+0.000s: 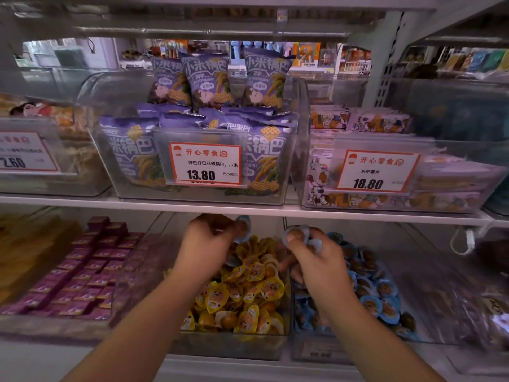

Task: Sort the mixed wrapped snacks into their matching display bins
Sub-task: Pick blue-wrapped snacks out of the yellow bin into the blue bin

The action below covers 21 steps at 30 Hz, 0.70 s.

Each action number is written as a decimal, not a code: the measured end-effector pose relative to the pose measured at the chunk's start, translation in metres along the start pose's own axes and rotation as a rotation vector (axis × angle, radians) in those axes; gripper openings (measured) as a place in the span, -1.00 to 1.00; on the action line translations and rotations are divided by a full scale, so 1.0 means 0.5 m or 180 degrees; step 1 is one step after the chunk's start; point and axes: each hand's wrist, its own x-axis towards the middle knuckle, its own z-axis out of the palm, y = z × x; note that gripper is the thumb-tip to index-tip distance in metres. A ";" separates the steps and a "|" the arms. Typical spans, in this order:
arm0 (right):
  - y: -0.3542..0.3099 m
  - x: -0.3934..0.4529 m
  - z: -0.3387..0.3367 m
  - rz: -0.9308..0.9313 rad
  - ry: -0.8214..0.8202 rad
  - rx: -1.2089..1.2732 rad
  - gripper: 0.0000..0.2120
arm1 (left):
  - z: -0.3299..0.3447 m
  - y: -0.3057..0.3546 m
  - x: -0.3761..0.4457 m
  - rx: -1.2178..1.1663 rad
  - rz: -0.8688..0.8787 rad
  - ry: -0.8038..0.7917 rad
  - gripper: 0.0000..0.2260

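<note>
Two bare forearms without sleeves, left hand (pixel 209 238) and right hand (pixel 311 257) ungloved, ringless

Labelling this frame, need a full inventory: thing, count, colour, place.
yellow snack cups: many, yellow, lower middle bin
blue snack cups: many, blue, lower right bin
purple packets: many, purple, lower left
purple bags: many, purple, upper middle bin
white packs: several, white-orange, upper right bin
price tags: three visible, white-red, on the upper bin fronts
left hand: holds a blue cup, above yellow bin
right hand: pinches blue cups, above the divide between the yellow and blue bins
</note>
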 end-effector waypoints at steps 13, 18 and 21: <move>-0.035 0.013 -0.109 0.0891 -0.0065 0.0147 -0.91 | 0.029 -0.022 -0.145 0.1036 0.1110 -0.0975 -0.50; 0.002 0.017 -0.192 0.1277 -0.0953 -0.1320 -0.90 | -0.027 -0.056 -0.121 0.1893 0.1252 -0.0920 -0.65; 0.013 0.027 -0.189 0.0701 -0.0342 -0.1668 -0.91 | -0.047 -0.061 -0.105 0.1964 0.1232 -0.0919 -0.65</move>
